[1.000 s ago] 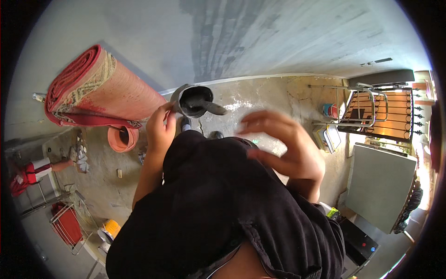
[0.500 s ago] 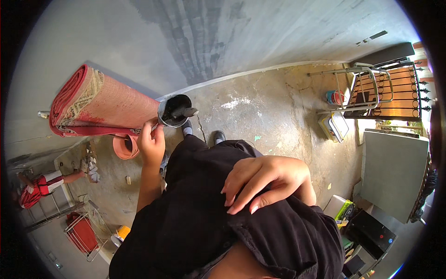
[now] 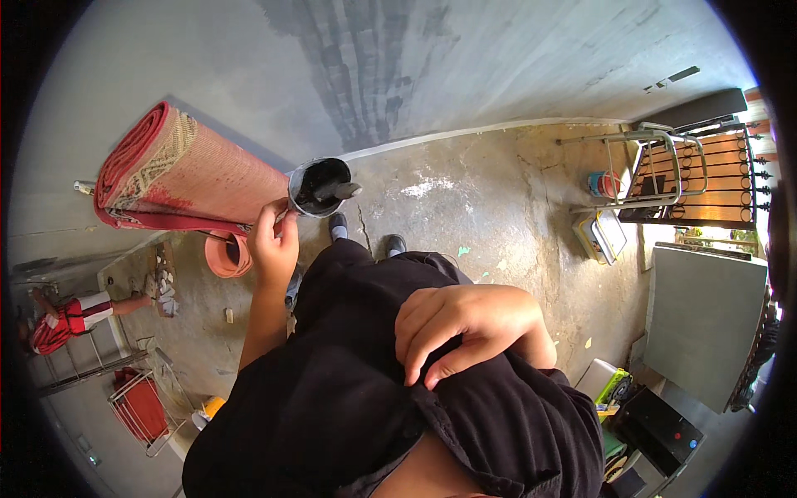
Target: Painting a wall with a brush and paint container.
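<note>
My left hand [image 3: 275, 241] pinches the near side of a small dark paint pot [image 3: 309, 175], thumb and fingers at its rim. The pot is tilted so that its dark inside shows, with grey smears. Out over its edge sticks a stubby grey, handle-like piece [image 3: 349, 191]; its other end is hidden in the pot. A rolled pink-red rug [image 3: 195, 170] stands against the wall just left of the pot. My right hand [image 3: 465, 328] rests on the front of my black shirt [image 3: 357, 365], fingers bent and thumb apart, holding nothing I can see.
The grey wall [image 3: 498, 58] ahead has darker wet-looking streaks. A pink pot [image 3: 227, 257] stands on the cracked floor [image 3: 481, 207]. Far left, a person in red [image 3: 73, 322] is near metal racks. At right are a metal frame [image 3: 677, 166], a bucket [image 3: 603, 184] and a grey panel [image 3: 701, 315].
The fingers of my right hand have bent more and drawn closer together on the shirt. My left hand still holds the pot; the whole view has shifted slightly.
</note>
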Action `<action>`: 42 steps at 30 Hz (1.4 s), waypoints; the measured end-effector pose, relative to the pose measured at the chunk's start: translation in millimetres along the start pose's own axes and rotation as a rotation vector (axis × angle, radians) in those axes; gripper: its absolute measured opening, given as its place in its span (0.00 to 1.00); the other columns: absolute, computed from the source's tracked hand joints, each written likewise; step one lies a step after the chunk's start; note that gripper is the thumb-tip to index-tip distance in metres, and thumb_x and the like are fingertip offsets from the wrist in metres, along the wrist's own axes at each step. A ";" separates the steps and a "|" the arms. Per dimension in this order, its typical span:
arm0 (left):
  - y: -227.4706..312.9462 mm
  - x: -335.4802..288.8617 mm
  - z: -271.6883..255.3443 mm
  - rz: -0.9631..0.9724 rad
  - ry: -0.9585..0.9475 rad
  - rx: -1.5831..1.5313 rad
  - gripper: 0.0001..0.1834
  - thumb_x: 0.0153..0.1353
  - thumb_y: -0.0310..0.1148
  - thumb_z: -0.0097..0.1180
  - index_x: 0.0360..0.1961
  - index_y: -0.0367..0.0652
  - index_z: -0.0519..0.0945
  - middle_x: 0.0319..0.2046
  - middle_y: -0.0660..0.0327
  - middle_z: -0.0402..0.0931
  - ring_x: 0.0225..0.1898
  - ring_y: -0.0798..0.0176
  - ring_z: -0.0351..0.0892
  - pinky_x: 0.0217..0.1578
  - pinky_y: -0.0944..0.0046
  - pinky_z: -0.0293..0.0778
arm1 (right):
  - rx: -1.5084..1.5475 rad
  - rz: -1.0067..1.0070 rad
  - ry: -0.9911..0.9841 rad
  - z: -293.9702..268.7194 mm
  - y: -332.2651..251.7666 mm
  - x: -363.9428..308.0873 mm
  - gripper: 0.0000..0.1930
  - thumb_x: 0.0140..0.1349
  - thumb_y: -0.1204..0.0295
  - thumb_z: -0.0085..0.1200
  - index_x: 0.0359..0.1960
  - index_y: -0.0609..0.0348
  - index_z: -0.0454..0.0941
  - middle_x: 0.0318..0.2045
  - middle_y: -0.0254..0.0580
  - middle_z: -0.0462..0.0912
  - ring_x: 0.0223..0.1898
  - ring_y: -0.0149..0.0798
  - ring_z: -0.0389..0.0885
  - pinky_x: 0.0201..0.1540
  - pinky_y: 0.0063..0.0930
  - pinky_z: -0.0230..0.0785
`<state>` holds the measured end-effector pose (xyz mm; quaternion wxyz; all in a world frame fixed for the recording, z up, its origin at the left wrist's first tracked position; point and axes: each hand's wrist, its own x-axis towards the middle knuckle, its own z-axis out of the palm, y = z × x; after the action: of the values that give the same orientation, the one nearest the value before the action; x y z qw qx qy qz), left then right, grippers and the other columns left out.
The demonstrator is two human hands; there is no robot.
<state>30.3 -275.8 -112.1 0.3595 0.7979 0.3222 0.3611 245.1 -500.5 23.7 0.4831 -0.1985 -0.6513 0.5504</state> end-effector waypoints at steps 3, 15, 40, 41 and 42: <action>-3.5 7.0 -1.9 -0.008 -0.004 -0.022 0.08 0.63 0.21 0.58 0.44 0.32 0.80 0.40 0.52 0.84 0.42 0.59 0.85 0.40 0.63 0.81 | -0.037 -0.021 0.000 -1.6 4.7 12.7 0.06 0.62 0.72 0.62 0.36 0.62 0.83 0.37 0.44 0.85 0.43 0.51 0.81 0.47 0.42 0.69; -28.7 46.9 -33.0 0.030 0.001 -0.016 0.07 0.65 0.22 0.57 0.43 0.34 0.80 0.39 0.54 0.84 0.40 0.61 0.85 0.39 0.65 0.80 | -0.063 -0.104 -0.046 -12.6 20.8 73.1 0.05 0.63 0.75 0.59 0.37 0.64 0.79 0.36 0.47 0.82 0.41 0.53 0.80 0.45 0.43 0.69; -20.4 121.5 0.5 0.123 -0.137 -0.118 0.06 0.62 0.20 0.58 0.41 0.32 0.79 0.35 0.54 0.83 0.35 0.62 0.85 0.34 0.65 0.81 | -0.137 1.628 0.664 94.9 387.7 -354.4 0.21 0.64 0.57 0.55 0.53 0.55 0.80 0.52 0.50 0.84 0.46 0.50 0.85 0.48 0.46 0.77; -20.4 115.4 -5.9 0.108 -0.117 -0.106 0.06 0.62 0.20 0.58 0.41 0.32 0.79 0.35 0.54 0.83 0.35 0.63 0.85 0.34 0.65 0.81 | 0.487 1.657 1.232 115.9 377.7 -323.8 0.22 0.68 0.54 0.52 0.59 0.49 0.75 0.53 0.42 0.84 0.44 0.44 0.86 0.43 0.48 0.75; -14.0 117.4 2.1 0.124 -0.150 -0.136 0.06 0.62 0.20 0.58 0.41 0.32 0.79 0.35 0.54 0.83 0.35 0.63 0.85 0.34 0.65 0.81 | 0.638 1.602 1.349 156.7 385.4 -337.9 0.23 0.70 0.53 0.49 0.63 0.46 0.71 0.53 0.38 0.84 0.44 0.39 0.85 0.44 0.48 0.72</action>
<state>90.8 -178.2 -83.9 0.4129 0.8146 0.2193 0.3432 160.6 -728.4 -454.0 0.2716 -0.6909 0.2377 0.6264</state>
